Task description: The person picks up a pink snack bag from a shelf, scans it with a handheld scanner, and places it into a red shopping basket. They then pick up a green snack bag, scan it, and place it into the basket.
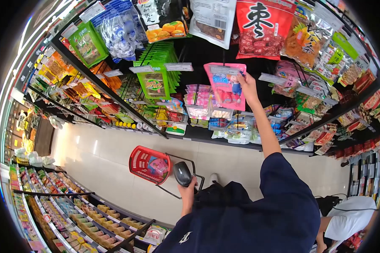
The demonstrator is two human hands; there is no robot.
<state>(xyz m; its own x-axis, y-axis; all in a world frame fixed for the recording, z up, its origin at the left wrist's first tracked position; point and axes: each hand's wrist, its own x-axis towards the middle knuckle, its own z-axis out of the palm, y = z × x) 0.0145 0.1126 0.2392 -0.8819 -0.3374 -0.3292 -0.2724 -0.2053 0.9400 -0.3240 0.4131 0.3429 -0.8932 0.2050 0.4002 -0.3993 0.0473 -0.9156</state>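
Note:
My right hand (pixel 248 87) is raised to the rack, its thumb and fingers closed on the right edge of a pink snack bag (pixel 226 89) hanging there behind a price tag. Lower down, my left hand (pixel 188 190) is wrapped round the grip of a black handheld barcode scanner (pixel 182 173), whose head points away from me. The black handle of a red shopping basket (pixel 138 159) overlaps the left hand's area in this view. Inside the basket lies a pink packet (pixel 157 166).
Green bags (pixel 154 82), a red bag of dates (pixel 264 31) and other packets hang on hooks around the pink one. Shelves of small jars or cups (pixel 101 219) line the lower left. A person in white shorts (pixel 351 219) is at the lower right. Pale floor tiles (pixel 101 160) run between.

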